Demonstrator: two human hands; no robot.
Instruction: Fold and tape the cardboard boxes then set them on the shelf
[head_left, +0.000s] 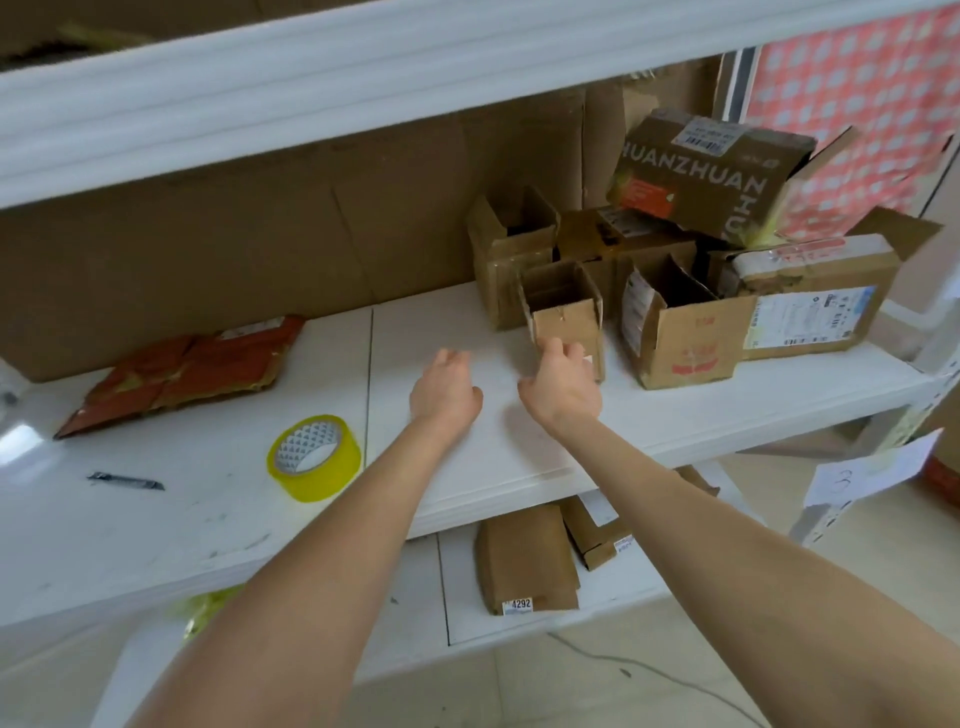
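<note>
Head view: two bare hands reach over the white shelf (498, 467). The left hand (447, 389) hovers with its fingers loosely spread, holding nothing. The right hand (563, 382) is likewise relaxed and empty, its fingertips at the lower front of one small open-topped box (566, 317); whether they touch it cannot be told. Behind and to the right stand five more cardboard boxes, with one printed box (711, 166) tilted on top of the others. Further left on the shelf lie one flattened red carton (182, 374), one tape roll (314, 457) and one cutter (124, 480). On the lower shelf (415, 597) lie two flat pieces: a brown box (524, 561) and a smaller one (597, 530).
</note>
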